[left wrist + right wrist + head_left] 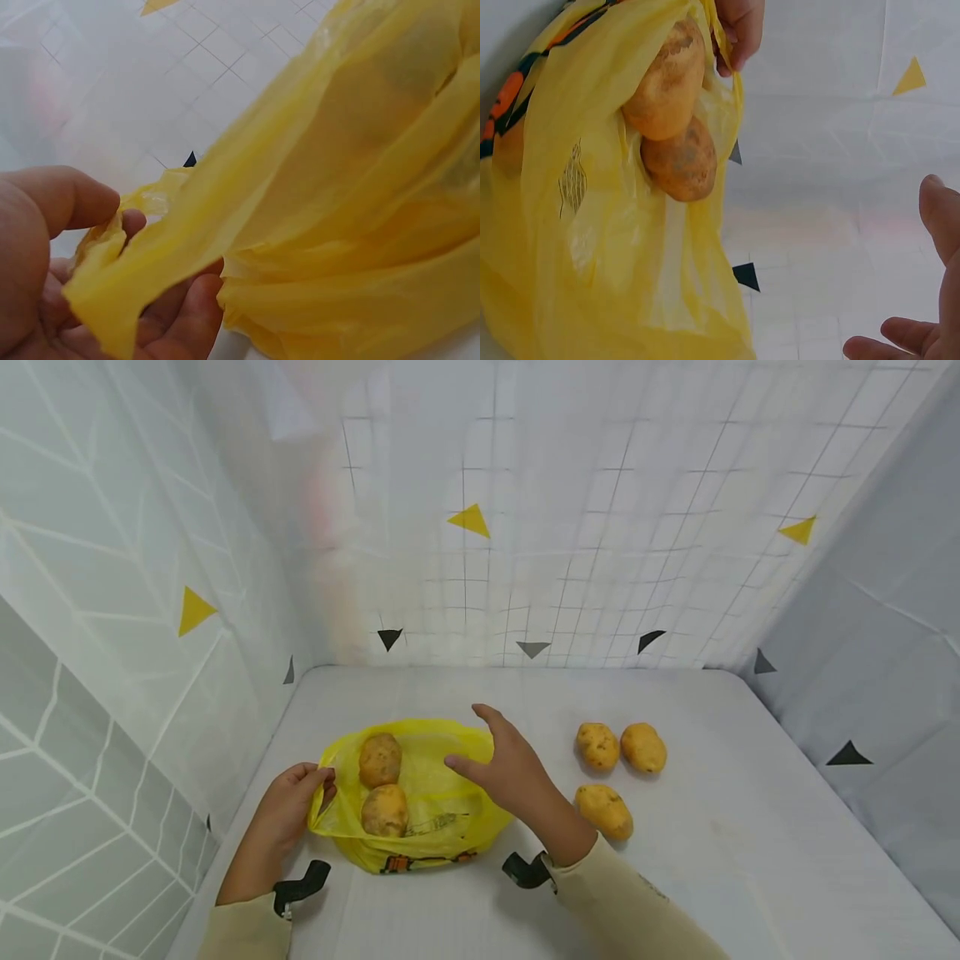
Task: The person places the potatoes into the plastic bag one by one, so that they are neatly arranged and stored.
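Note:
A yellow plastic bag (442, 777) lies on the table with its mouth spread. Inside, at its left side, two potatoes rest one in front of the other: a farther potato (380, 760) and a nearer potato (385, 811). My left hand (288, 802) pinches the bag's left edge between thumb and fingers; the left wrist view shows the thin yellow film (172, 270) folded in that grip. Over the bag's right side hovers my right hand (510, 772), thumb and fingers spread apart and holding nothing. In the right wrist view its fingers (900, 337) stand away from the bag.
Three loose potatoes lie on the white table (720, 827) right of the bag: two at the back, a left one (597, 747) and a right one (643, 748), and one (604, 812) nearer, beside my right wrist. Pale sheeting with yellow and dark triangles encloses the table.

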The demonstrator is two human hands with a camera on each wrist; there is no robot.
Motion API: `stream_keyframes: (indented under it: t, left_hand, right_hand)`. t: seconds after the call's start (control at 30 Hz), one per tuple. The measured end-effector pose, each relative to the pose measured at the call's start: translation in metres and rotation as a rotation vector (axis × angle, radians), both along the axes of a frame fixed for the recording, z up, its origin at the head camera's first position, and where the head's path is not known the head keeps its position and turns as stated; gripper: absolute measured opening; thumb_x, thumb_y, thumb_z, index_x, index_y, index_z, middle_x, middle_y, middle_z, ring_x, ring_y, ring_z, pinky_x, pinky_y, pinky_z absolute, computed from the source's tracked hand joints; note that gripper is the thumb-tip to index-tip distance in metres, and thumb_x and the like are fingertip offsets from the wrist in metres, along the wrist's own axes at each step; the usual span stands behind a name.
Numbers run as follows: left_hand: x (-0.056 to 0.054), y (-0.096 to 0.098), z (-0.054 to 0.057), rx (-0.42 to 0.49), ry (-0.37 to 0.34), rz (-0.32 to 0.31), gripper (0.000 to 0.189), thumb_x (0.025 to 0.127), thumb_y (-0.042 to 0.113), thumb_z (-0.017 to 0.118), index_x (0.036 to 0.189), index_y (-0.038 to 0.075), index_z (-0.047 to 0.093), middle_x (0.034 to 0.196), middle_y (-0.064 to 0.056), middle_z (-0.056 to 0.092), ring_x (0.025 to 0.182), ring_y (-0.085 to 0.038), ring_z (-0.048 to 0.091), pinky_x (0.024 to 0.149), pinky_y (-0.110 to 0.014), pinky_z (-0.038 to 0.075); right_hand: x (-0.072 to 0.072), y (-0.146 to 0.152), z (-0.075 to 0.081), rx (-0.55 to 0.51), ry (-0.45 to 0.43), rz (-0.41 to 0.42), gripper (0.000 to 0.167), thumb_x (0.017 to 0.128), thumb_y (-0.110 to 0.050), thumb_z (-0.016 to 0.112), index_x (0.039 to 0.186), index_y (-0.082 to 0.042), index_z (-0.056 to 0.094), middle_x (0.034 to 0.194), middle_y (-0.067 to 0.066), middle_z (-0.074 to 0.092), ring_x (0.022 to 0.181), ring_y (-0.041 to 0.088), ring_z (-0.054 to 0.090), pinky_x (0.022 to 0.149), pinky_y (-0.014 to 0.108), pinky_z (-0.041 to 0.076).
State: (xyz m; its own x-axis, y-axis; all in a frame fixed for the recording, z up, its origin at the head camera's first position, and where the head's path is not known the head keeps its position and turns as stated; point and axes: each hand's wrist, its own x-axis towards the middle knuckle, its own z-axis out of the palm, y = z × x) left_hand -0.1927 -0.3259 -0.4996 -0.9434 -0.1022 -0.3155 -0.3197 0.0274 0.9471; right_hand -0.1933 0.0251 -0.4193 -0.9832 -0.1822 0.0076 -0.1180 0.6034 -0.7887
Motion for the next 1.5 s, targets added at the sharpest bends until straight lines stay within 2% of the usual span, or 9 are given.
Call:
stream_keyframes:
  t: [0.2, 0.5, 0.7, 0.97, 1.3, 1.5]
  left_hand:
    - [-0.002, -0.001, -0.002, 0.016, -0.007, 0.002, 0.026, 0.109, 0.025, 0.057, 0.117, 0.0, 0.056, 0.108, 0.001, 0.062, 0.096, -0.005, 0.065, 0.09, -0.02, 0.058]
    - [0.001, 0.002, 0.006, -0.015, 0.005, -0.001, 0.028, 0.107, 0.029, 0.062, 0.114, 0.002, 0.058, 0.106, 0.0, 0.062, 0.095, -0.007, 0.066, 0.088, -0.02, 0.058]
    - [0.002, 0.002, 0.007, -0.028, 0.003, -0.002, 0.03, 0.107, 0.031, 0.062, 0.114, 0.002, 0.058, 0.107, -0.001, 0.061, 0.095, -0.007, 0.066, 0.088, -0.019, 0.058]
    - [0.004, 0.002, 0.006, -0.02, 0.009, -0.01, 0.031, 0.107, 0.031, 0.061, 0.116, 0.002, 0.057, 0.108, 0.0, 0.062, 0.096, -0.006, 0.065, 0.087, -0.018, 0.058]
    - [0.003, 0.001, 0.003, -0.015, 0.01, -0.008, 0.031, 0.106, 0.032, 0.063, 0.114, 0.002, 0.058, 0.106, 0.001, 0.062, 0.095, -0.007, 0.064, 0.086, -0.018, 0.058]
    - [0.004, 0.003, 0.003, -0.02, 0.011, -0.005, 0.031, 0.107, 0.031, 0.063, 0.115, 0.002, 0.057, 0.107, 0.0, 0.061, 0.095, -0.008, 0.063, 0.086, -0.018, 0.058]
  right_hand:
    - [-0.004, 0.014, -0.003, -0.001, -0.01, -0.029, 0.091, 0.086, -0.064, 0.077, 0.161, -0.04, 0.031, 0.168, -0.006, 0.035, 0.154, 0.029, 0.036, 0.118, 0.064, 0.036]
    - [-0.009, 0.04, -0.011, 0.015, -0.023, -0.068, 0.094, 0.086, -0.068, 0.074, 0.163, -0.039, 0.028, 0.17, -0.004, 0.03, 0.156, 0.031, 0.032, 0.119, 0.064, 0.035]
    - [-0.015, 0.059, -0.014, 0.032, -0.037, -0.117, 0.097, 0.086, -0.07, 0.073, 0.164, -0.036, 0.026, 0.172, -0.002, 0.028, 0.156, 0.033, 0.031, 0.118, 0.065, 0.036]
    - [-0.02, 0.083, -0.017, 0.039, -0.082, -0.188, 0.11, 0.079, -0.082, 0.069, 0.165, -0.034, 0.022, 0.172, 0.001, 0.027, 0.157, 0.032, 0.028, 0.121, 0.065, 0.031]
    - [-0.023, 0.109, -0.021, 0.095, -0.039, -0.219, 0.108, 0.084, -0.081, 0.065, 0.167, -0.028, 0.019, 0.172, 0.003, 0.029, 0.155, 0.036, 0.032, 0.12, 0.064, 0.033]
    - [-0.024, 0.124, -0.017, 0.05, -0.052, -0.244, 0.11, 0.083, -0.081, 0.065, 0.167, -0.026, 0.019, 0.172, 0.004, 0.027, 0.157, 0.036, 0.028, 0.122, 0.064, 0.03]
